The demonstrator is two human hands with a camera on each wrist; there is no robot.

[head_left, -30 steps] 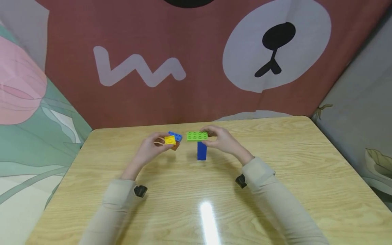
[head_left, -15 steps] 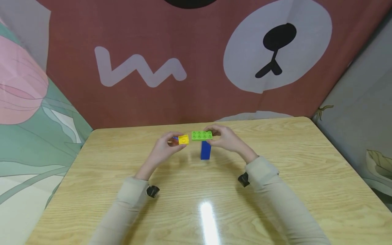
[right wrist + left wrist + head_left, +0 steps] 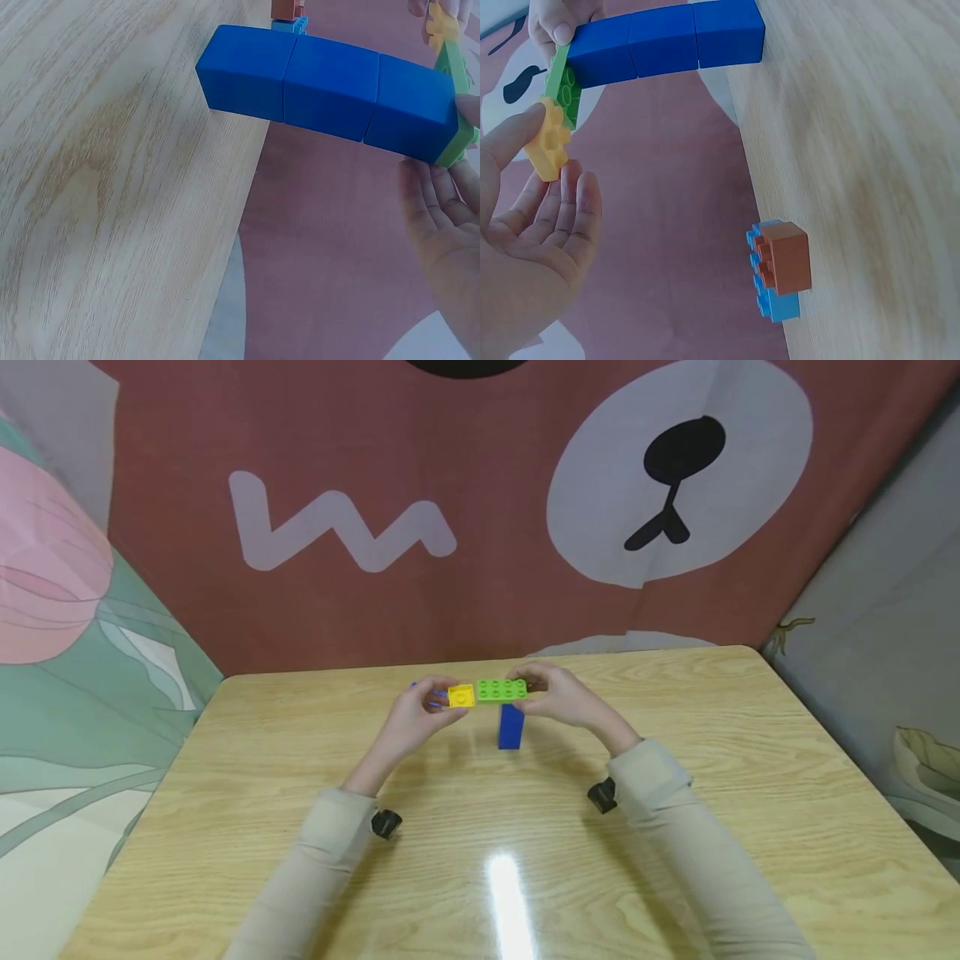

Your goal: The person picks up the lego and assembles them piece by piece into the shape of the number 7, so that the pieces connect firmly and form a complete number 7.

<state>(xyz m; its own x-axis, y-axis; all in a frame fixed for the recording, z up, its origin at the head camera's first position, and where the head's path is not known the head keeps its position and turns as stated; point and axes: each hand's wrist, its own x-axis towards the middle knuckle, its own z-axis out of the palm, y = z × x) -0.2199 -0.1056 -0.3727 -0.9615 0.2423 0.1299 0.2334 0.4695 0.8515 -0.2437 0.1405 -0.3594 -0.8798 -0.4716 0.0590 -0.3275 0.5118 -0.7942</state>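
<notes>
A yellow brick (image 3: 461, 696) is pinched between thumb and fingers of my left hand (image 3: 415, 714). Its hollow side faces up in the head view, and its edge is right at the left end of a lime-green plate (image 3: 501, 692). My right hand (image 3: 558, 696) grips that studded plate by its right end. Below the plate is a column of 3 dark blue blocks (image 3: 330, 90), with the green plate (image 3: 454, 124) flush at its top end. In the left wrist view, the yellow brick (image 3: 551, 142) overlaps the near end of the green plate (image 3: 570, 97).
Behind my left hand, an orange-brown brick (image 3: 787, 259) sits on a light blue studded brick (image 3: 784, 306) on the wooden table (image 3: 450, 860). A printed cloth (image 3: 337, 610) hangs along the table's back edge.
My left hand has moved right with the yellow brick, from apart to right beside the green plate. My right hand, the plate and the blue column have shifted slightly right.
</notes>
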